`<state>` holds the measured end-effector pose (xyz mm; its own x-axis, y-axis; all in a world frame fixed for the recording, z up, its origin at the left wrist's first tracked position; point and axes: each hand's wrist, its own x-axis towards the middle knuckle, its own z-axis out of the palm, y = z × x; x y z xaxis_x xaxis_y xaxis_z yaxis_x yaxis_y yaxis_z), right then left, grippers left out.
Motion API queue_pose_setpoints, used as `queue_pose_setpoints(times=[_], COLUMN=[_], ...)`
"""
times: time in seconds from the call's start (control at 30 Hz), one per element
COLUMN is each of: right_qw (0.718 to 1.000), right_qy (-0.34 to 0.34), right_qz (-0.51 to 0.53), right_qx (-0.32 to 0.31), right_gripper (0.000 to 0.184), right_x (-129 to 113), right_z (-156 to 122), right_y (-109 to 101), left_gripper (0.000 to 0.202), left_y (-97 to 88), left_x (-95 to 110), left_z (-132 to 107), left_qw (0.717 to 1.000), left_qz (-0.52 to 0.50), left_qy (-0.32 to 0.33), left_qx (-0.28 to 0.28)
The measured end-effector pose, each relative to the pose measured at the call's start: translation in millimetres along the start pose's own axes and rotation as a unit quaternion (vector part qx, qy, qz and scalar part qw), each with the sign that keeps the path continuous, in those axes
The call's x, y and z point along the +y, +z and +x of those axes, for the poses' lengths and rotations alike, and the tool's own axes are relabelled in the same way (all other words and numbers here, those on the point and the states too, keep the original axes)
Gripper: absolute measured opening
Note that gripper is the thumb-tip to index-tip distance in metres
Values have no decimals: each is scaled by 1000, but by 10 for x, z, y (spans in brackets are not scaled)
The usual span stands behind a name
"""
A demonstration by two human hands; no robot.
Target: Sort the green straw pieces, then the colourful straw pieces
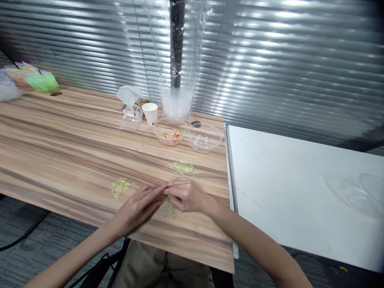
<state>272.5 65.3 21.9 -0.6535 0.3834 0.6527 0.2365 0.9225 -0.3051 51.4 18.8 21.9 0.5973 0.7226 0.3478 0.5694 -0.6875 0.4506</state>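
Note:
My left hand (139,207) is stretched out low over the wooden table, its fingers long and the thumb apart below them. Its fingertips meet my right hand (187,195), whose fingers are curled in a pinch; whatever lies between them is hidden. Just under the hands is a small heap of thin yellow-green shreds (169,209). Behind my right hand lies a larger pile of the same shreds (183,167), and a third clump (120,187) sits to the left of my left hand.
Toward the back stand a clear bowl of red and yellow bits (171,137), another clear bowl (204,139), stacked clear bowls (176,103) in plastic, a paper cup (150,113) and a clear container (131,117). Colourful bags (43,81) lie far left. A white table (288,180) adjoins right.

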Motion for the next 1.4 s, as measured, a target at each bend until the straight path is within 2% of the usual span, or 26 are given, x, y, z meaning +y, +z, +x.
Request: queue_pose_setpoints(times=[0.33,0.53,0.73,0.9,1.17,1.4], right_qw=[1000,999,999,999,997,998], right_qy=[21,35,39,45,56,47], right_qz=[-7,-10,-30,-24,20,6], right_qx=[9,7,-6,-17,-39,-29], right_gripper=[19,19,20,20,24,24], right_x=[32,42,41,39,54,47], right_z=[2,-8,-15,-4,12,7], right_y=[12,31,20,-5,29,34], left_gripper=[21,23,24,28,27,27], left_y=[96,122,135,138,82,1], left_x=[112,91,103,55,-70,-33], left_z=[158,129,116,1,-165,-183], left_qw=[998,996,996,996,996,994], left_qz=[-22,-33,-31,-36,22,83], left_qy=[-50,-72,-59,-68,-79,-48], left_qx=[23,32,52,33,42,59])
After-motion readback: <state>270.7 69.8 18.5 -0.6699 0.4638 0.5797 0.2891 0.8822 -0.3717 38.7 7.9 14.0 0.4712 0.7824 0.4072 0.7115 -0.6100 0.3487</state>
